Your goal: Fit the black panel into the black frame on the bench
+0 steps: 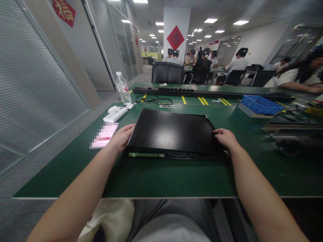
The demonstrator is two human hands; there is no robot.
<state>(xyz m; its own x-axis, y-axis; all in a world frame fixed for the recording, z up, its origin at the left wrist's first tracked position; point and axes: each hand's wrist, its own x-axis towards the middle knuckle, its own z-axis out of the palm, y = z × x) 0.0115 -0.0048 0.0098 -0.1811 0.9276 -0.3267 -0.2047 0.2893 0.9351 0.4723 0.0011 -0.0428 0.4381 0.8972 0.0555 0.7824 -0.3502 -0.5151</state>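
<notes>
A thin, slightly shiny black flat panel lies tilted over a black frame, with a gap along its near edge. Through that gap shows a strip of green circuit board. My left hand is closed on the panel's left edge, fingers partly hidden beneath it. On the opposite side, my right hand pinches the right edge close to the frame's raised side. What lies further under the panel is hidden.
Left on the green table are a phone, a white device and a water bottle. Black cables and a long black bar lie behind. At right sit a blue tray and stacked dark parts; people sit beyond.
</notes>
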